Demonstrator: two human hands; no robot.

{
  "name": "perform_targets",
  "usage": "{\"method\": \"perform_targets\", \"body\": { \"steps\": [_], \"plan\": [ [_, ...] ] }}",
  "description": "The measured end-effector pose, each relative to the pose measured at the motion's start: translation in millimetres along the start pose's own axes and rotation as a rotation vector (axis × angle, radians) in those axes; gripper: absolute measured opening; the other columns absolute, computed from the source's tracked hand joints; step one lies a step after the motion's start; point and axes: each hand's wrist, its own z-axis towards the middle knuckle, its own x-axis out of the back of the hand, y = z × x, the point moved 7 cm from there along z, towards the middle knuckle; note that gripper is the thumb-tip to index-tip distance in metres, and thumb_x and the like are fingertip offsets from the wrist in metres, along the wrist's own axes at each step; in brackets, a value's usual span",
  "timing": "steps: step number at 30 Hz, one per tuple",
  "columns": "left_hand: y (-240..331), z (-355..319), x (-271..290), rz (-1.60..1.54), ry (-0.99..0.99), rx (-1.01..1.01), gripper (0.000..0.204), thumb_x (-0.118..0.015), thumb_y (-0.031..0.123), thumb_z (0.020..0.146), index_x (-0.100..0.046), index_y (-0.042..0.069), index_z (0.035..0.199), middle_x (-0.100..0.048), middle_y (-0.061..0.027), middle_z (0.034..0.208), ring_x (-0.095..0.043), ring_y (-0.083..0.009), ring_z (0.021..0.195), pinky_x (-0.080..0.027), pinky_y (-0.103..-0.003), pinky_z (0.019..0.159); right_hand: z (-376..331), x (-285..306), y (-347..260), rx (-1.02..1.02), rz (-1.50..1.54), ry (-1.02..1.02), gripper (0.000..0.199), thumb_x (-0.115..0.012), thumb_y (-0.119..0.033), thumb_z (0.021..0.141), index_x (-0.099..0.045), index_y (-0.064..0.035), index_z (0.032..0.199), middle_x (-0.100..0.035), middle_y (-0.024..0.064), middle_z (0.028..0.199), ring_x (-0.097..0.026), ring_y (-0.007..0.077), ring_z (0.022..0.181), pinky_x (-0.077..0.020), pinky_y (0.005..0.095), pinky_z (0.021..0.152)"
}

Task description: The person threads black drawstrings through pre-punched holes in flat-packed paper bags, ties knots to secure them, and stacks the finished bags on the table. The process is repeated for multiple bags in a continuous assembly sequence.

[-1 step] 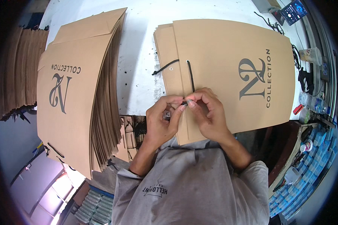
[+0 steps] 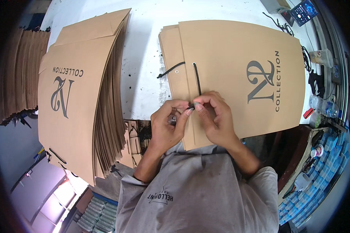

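Note:
A flat brown paper bag (image 2: 221, 42) with a dark printed logo lies on a few others in front of me. Black cord (image 2: 197, 79) comes out of an eyelet near its left edge and runs down to my fingers. My left hand (image 2: 169, 120) pinches the dark end of the cord between thumb and forefinger. Against it, my right hand (image 2: 216, 118) pinches the same cord, fingertips touching the left ones. The fingers partly hide the cord's end and the lower eyelet. Another piece of cord (image 2: 171, 70) with a knotted end sticks out leftward at the upper eyelet.
A thick stack of brown paper bags (image 2: 76, 89) leans at the left of the white table (image 2: 142, 58), with more bags (image 2: 19, 73) beyond. Along the right edge are a lit phone (image 2: 304, 12), a plastic cup (image 2: 321, 57) and loose black cords (image 2: 306, 58). Blue-white packs (image 2: 311, 186) lie lower right.

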Motion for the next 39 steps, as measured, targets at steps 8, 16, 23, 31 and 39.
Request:
{"method": "perform_targets", "body": {
  "steps": [8, 16, 23, 31, 39],
  "plan": [
    [0, -1, 9, 0.032, 0.186, -0.117, 0.015, -0.071, -0.008, 0.089, -0.061, -0.002, 0.098, -0.072, -0.0138, 0.092, -0.067, -0.0138, 0.074, -0.053, -0.026, 0.064, 0, -10, -13, 0.222, -0.339, 0.043, 0.015, -0.072, -0.003, 0.091, -0.073, -0.0034, 0.106, -0.066, 0.0061, 0.093, -0.062, 0.0237, 0.086, -0.0449, 0.0338, 0.083],
    [8, -1, 10, 0.114, 0.194, -0.370, 0.014, -0.070, -0.014, 0.086, -0.060, -0.003, 0.088, -0.073, -0.0175, 0.092, -0.072, -0.0232, 0.080, -0.055, -0.028, 0.070, 3, -12, -13, 0.181, -0.315, -0.147, 0.011, -0.068, -0.007, 0.088, -0.071, -0.0061, 0.099, -0.064, 0.0060, 0.090, -0.058, 0.0273, 0.091, -0.0389, 0.0410, 0.085],
    [7, 9, 6, -0.029, 0.018, -0.203, 0.020, -0.075, -0.010, 0.085, -0.074, -0.004, 0.104, -0.075, -0.0142, 0.096, -0.073, -0.0218, 0.083, -0.057, -0.028, 0.072, 7, 0, 4, -0.059, -0.030, -0.217, 0.006, -0.063, 0.000, 0.097, -0.068, 0.0011, 0.097, -0.064, 0.0079, 0.090, -0.057, 0.0184, 0.087, -0.0439, 0.0309, 0.081],
    [4, 2, 4, -0.101, 0.022, -0.121, 0.010, -0.068, -0.006, 0.093, -0.070, -0.004, 0.103, -0.073, -0.0164, 0.103, -0.071, -0.0216, 0.090, -0.057, -0.030, 0.078, 4, 5, 1, -0.053, 0.060, -0.173, 0.006, -0.067, -0.003, 0.096, -0.071, 0.0003, 0.099, -0.064, 0.0066, 0.091, -0.058, 0.0170, 0.086, -0.0450, 0.0302, 0.080],
    [28, -35, 37, -0.299, 0.082, -0.249, 0.011, -0.066, 0.007, 0.100, -0.061, -0.002, 0.099, -0.067, -0.0215, 0.100, -0.065, -0.0216, 0.080, -0.058, -0.033, 0.071, -3, -20, -34, 0.515, -0.605, -0.077, 0.026, -0.075, -0.008, 0.073, -0.073, -0.0089, 0.098, -0.060, 0.0048, 0.092, -0.058, 0.0224, 0.092, -0.0402, 0.0408, 0.085]
  ]
}}
